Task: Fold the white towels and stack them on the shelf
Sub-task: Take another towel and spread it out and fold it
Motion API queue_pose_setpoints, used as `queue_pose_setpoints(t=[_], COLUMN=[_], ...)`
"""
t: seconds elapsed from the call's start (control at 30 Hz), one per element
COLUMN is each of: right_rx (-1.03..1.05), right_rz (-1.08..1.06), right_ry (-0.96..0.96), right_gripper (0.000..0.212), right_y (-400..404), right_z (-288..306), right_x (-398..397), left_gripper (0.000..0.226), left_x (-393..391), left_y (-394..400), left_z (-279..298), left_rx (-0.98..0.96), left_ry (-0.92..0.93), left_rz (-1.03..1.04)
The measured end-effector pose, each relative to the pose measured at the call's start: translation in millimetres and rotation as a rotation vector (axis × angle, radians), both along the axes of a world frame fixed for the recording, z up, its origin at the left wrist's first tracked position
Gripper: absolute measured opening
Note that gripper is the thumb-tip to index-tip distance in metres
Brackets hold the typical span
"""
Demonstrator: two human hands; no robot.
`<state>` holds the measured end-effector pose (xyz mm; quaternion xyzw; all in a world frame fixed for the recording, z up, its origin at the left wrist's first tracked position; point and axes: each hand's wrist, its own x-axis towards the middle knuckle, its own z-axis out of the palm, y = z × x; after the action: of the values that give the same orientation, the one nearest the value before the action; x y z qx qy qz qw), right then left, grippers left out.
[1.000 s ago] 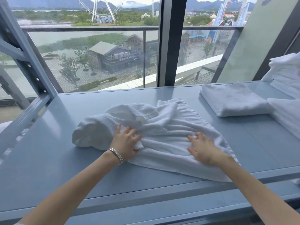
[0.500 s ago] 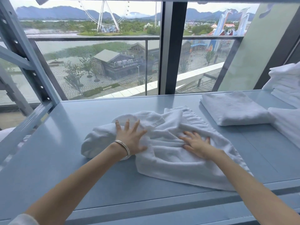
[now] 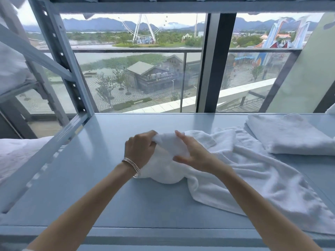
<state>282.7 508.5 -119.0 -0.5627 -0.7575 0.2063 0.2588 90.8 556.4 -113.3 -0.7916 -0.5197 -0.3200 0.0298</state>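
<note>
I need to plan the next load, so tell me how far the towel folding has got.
Done: one folded towel lies on the shelf at the right. In hand: the left hand grips a bunched end of the unfolded towel, and the right hand pinches it beside the left; the rest lies rumpled. Left: spread it, fold it and stack it with the folded one.

blue shelf (image 3: 101, 178), loose towel (image 3: 253, 171); folded towel (image 3: 293, 134)
</note>
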Motion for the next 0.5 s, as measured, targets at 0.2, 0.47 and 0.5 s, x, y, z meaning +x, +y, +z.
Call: queue_pose_setpoints(t=[0.2,0.47,0.5], right_rx=[0.092,0.182,0.191], right_rz=[0.092,0.375,0.368], right_ry=[0.129,-0.101,-0.158], right_gripper=[0.077,0.059,0.058], right_y=[45,50,49], right_z=[6,-23,-26], right_x=[-90,-166,-162], left_gripper=[0.018,0.023,0.026], left_x=[-86,-190,-198], left_y=[13,-7,-7], left_z=[10,-22,-21], left_rx=[0.022,-0.449,-0.557], left_ry=[0.023,0.580,0.632], left_rz=[0.241,0.585,0.591])
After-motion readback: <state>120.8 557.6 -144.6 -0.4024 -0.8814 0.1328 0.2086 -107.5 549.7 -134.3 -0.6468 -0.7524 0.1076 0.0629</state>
